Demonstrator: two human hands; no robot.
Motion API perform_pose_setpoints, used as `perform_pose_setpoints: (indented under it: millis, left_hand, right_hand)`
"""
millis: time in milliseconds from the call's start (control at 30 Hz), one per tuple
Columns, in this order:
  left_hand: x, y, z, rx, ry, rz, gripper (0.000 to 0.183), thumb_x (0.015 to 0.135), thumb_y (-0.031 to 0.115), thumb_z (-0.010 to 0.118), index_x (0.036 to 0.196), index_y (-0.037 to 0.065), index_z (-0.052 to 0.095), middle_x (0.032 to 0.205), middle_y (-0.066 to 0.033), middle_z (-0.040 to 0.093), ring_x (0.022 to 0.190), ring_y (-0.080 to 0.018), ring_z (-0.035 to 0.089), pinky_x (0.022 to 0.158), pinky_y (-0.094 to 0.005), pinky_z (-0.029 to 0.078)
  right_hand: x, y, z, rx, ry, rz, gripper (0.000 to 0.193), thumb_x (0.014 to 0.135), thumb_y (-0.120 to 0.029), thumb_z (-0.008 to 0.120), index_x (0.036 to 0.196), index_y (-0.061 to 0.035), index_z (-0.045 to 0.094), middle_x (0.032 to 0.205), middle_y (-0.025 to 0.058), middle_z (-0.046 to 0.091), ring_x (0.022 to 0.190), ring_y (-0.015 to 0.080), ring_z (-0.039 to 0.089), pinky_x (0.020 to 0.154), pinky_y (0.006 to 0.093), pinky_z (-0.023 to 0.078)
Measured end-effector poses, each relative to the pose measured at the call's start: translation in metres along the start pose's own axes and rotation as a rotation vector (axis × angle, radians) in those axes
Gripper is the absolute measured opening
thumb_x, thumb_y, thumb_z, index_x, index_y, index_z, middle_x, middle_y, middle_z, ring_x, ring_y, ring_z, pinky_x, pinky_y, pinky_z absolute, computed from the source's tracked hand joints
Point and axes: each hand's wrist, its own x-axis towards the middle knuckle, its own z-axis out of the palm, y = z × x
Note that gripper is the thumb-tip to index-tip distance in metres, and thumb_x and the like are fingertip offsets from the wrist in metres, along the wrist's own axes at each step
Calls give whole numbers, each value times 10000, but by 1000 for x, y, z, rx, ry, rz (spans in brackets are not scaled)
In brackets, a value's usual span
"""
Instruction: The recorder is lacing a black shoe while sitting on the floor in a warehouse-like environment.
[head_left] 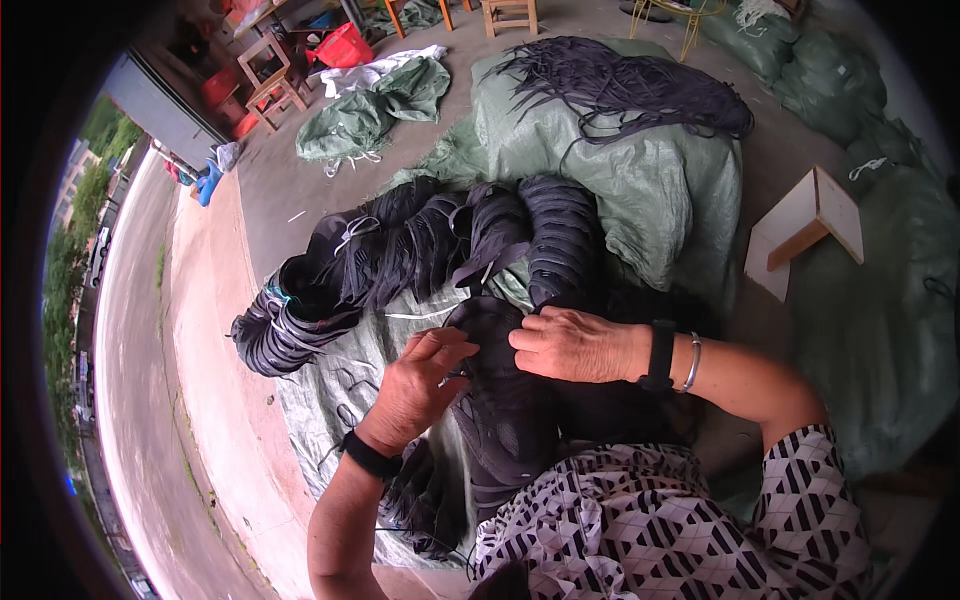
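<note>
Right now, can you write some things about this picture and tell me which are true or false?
1. The bare left hand and bare right hand are at a dark, soft-looking piece. True.
2. A shiny silver metal bracelet circles the left wrist. False: that bracelet circles the right wrist.
3. Long, thin, dark strips lie heaped on a bulky green plastic sack. True.
4. An angled white board is left of that sack. False: the board is right of it.

Matt cloth piece (487, 320), faintly glossy plastic sack (645, 190)
</note>
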Motion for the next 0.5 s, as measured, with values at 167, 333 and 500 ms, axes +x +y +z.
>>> perform_pose_setpoints:
  millis: [167,333,500]
  left_hand:
    - [7,-12,-11,166,-304,164,282,563,84,767,795,122,612,862,-22,536,899,-223,562,749,-332,525]
    - [11,-15,-6,141,-309,297,347,554,144,774,804,97,538,809,-18,517,823,-222,557,704,-323,517]
    - [20,-18,-12,133,-408,313,369,537,176,781,798,99,532,795,-20,518,830,-220,561,690,-326,510]
  right_hand:
    - [8,5,4,200,-120,63,77,685,-76,630,682,-12,586,830,106,542,746,267,625,656,375,518]
    - [18,-5,6,276,-256,271,102,687,-22,613,759,45,636,888,171,580,763,319,651,644,383,543]
    - [24,-15,-3,147,-287,352,72,648,-9,601,697,39,623,883,192,577,744,325,652,615,386,536]
